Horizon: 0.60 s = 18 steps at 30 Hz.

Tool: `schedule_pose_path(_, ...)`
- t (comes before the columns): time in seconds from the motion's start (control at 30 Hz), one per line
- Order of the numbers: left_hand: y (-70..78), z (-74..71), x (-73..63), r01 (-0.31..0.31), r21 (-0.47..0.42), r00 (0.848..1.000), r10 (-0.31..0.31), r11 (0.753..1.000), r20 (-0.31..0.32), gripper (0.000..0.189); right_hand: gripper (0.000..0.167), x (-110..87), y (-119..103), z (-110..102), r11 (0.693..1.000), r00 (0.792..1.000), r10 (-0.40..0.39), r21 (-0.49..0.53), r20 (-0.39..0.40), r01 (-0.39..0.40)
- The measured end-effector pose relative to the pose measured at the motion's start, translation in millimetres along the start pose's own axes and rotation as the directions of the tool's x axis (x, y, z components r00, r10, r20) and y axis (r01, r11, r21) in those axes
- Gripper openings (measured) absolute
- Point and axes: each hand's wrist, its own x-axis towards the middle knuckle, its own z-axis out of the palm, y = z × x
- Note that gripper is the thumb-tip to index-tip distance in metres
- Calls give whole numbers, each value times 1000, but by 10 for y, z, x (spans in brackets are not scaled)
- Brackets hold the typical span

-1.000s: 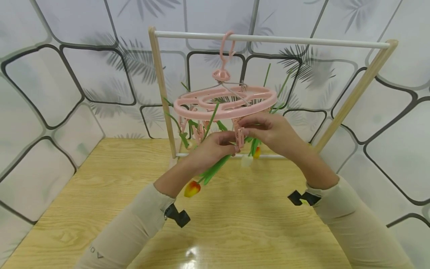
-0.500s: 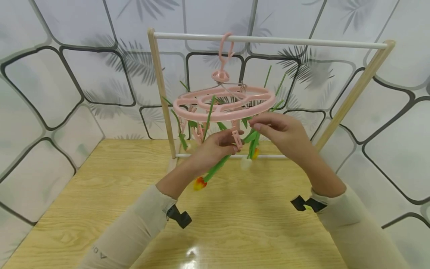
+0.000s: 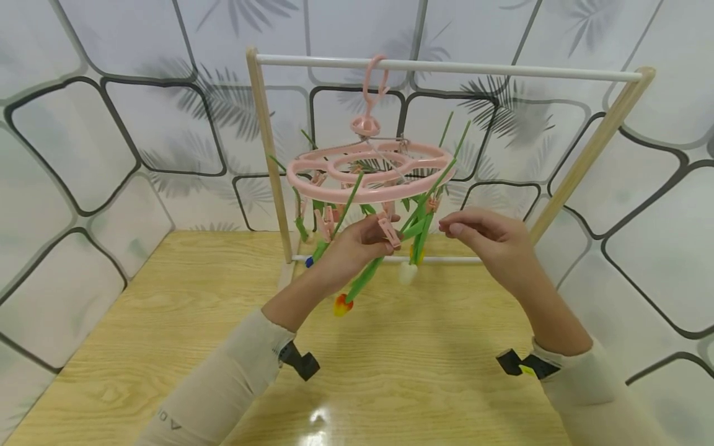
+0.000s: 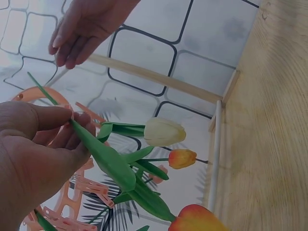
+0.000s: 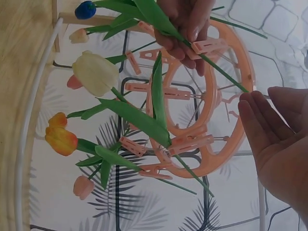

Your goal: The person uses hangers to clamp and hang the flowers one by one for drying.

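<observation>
My left hand [image 3: 357, 248] pinches the green stem of a red-and-yellow tulip [image 3: 343, 305], its flower hanging down. In the left wrist view the thumb and fingers hold that stem beside the broad leaf [image 4: 110, 163]. A pink clothespin [image 3: 388, 230] lies at the stem next to these fingertips, seemingly clamping it. The clothespin hangs from a round pink drying hanger [image 3: 413, 186]. Off to the right, my right hand [image 3: 491, 244] holds nothing, its fingers loosely bent; in the right wrist view its fingertips appear close to the stem's end, but contact cannot be told.
Several other tulips hang upside down from the hanger's clips, among them a white one [image 5: 96, 73], an orange one [image 5: 61, 137] and a blue one [image 5: 85, 9]. The hanger hooks over the white bar [image 3: 474, 68] of a wooden-sided rack [image 3: 591, 155] on a wood-grain table [image 3: 390, 371].
My right hand has let go near the clothespin and moved right, away from it. The held tulip's flower has shifted slightly right, the clothespin now leans, and the hanger has turned a little.
</observation>
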Motion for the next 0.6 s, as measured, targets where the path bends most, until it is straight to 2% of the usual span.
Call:
schedule_pose_path(0.07,-12,3,-4,1,14,1000,-1,1000,-15,52,17,-39,36,-24,1000,1000,17,-3,0,-17)
schedule_pose_path(0.23,-44,1,-65,-9,124,997,18,992,-78,63,18,-128,112,-74,999,1000,25,20,-4,-25)
schedule_pose_path(0.4,-57,-10,-196,-67,199,989,92,978,-119,62,17,-204,155,-106,999,1000,-9,34,-25,10)
schedule_pose_path(0.5,-76,-25,-314,-76,225,989,103,971,-108,62,16,-260,209,-92,999,996,-37,13,-76,38)
schedule_pose_path(0.6,-117,-45,-461,-52,277,995,74,960,-70,62,17,-354,310,-35,997,986,-66,-38,-156,60)
